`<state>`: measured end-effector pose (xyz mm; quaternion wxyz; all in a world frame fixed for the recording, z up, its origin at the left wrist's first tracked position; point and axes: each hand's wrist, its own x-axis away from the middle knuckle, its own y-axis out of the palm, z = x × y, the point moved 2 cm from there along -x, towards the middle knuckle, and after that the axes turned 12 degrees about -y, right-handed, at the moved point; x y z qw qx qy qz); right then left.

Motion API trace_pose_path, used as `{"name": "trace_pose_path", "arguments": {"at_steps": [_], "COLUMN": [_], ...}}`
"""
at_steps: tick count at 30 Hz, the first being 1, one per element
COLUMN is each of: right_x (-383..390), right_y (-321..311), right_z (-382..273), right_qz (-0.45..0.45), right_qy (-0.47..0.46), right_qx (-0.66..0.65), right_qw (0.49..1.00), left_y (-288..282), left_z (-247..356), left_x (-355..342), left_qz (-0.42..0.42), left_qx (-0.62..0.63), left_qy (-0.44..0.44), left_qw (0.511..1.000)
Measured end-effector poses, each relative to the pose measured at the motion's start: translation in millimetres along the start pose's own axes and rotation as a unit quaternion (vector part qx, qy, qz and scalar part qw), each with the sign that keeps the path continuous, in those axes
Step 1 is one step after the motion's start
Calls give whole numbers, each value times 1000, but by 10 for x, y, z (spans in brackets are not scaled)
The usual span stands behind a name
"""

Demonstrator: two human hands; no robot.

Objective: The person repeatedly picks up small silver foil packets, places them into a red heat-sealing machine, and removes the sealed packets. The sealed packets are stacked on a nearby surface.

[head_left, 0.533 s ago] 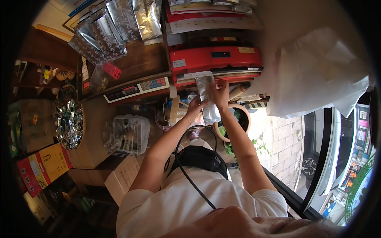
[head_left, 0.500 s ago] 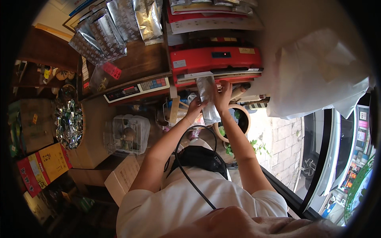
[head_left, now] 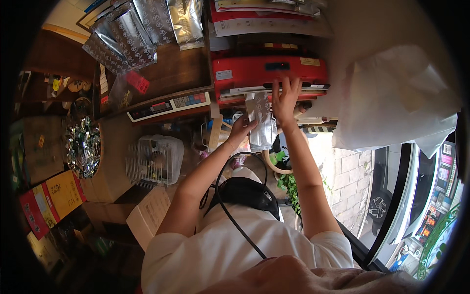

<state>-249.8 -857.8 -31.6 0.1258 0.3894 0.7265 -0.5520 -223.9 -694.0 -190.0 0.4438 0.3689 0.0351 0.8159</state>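
Observation:
A silver foil pouch (head_left: 262,128) hangs with its top end in the front slot of a red heat sealer (head_left: 245,73). My left hand (head_left: 243,128) pinches the pouch's left edge, about halfway down. My right hand (head_left: 286,100) is raised against the sealer's front bar, just right of the pouch. Its fingers are stretched and apart, and nothing shows in them. Whether the fingertips press on the sealer or only rest there, I cannot tell.
Several filled foil pouches (head_left: 147,29) lie on the wooden surface at upper left, above a scale (head_left: 169,107). A carton of shiny foil packets (head_left: 84,147) and a small wire cage (head_left: 155,160) stand at left. A white plastic bag (head_left: 391,98) is at right, with potted plants below the sealer.
My right hand has let go of the pouch and moved up to the sealer's front, its fingers now stretched. My left hand still holds the pouch.

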Motion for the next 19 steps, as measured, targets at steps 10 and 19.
{"name": "trace_pose_path", "arguments": {"at_steps": [10,19], "right_x": [-281,-162], "right_y": [515,544], "right_z": [911,956], "right_qz": [-62,-46], "right_qy": [-54,-20], "right_qx": [165,165], "right_qw": [983,985], "left_y": [49,32], "left_z": [41,74], "left_x": [-67,-14], "left_qz": [-25,-18], "left_qx": [35,17], "left_qy": [29,-16], "left_qw": [999,1000]}}
